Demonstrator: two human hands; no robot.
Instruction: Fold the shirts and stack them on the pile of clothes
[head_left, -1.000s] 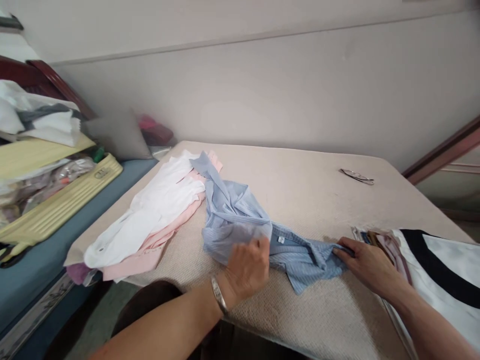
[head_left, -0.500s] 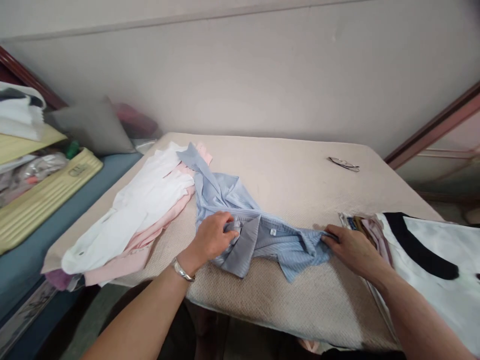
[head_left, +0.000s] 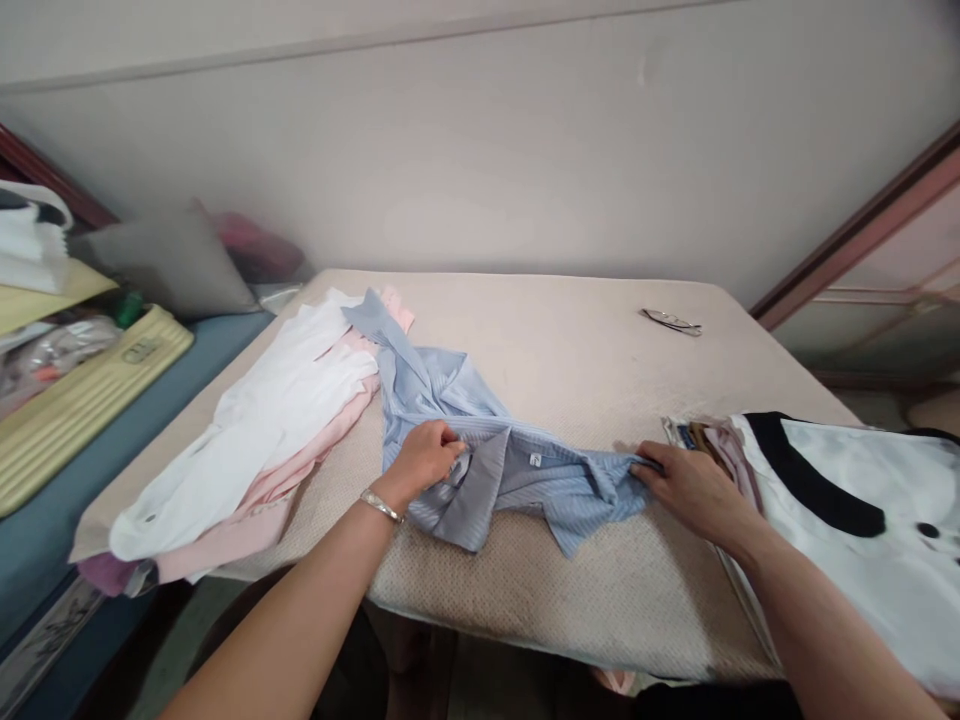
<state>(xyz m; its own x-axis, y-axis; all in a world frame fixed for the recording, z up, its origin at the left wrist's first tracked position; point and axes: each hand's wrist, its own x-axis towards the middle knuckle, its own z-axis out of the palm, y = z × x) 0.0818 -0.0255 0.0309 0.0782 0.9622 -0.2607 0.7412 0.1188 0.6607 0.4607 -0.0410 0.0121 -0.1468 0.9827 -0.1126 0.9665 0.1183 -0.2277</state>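
Pinching blue shirt [head_left: 555, 490] w/ R hand [head_left: 679, 485] at R end, L hand [head_left: 424, 460] mid-edge, on covered table [head_left: 562, 340]. Vs 1 s ago: shifted L hand leftwards, turned flap [head_left: 480, 490] back; so partly opened out.

Beyond the grip rose a pale grey wall [head_left: 525, 170]; beneath the grip spread a cloth-covered table [head_left: 555, 345], with a blue surface [head_left: 217, 345] leftward and a reddish frame [head_left: 855, 236] rightward.

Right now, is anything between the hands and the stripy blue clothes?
No, nothing visible: the right hand pinches one end of the blue striped garment, and the left hand touches it farther left.
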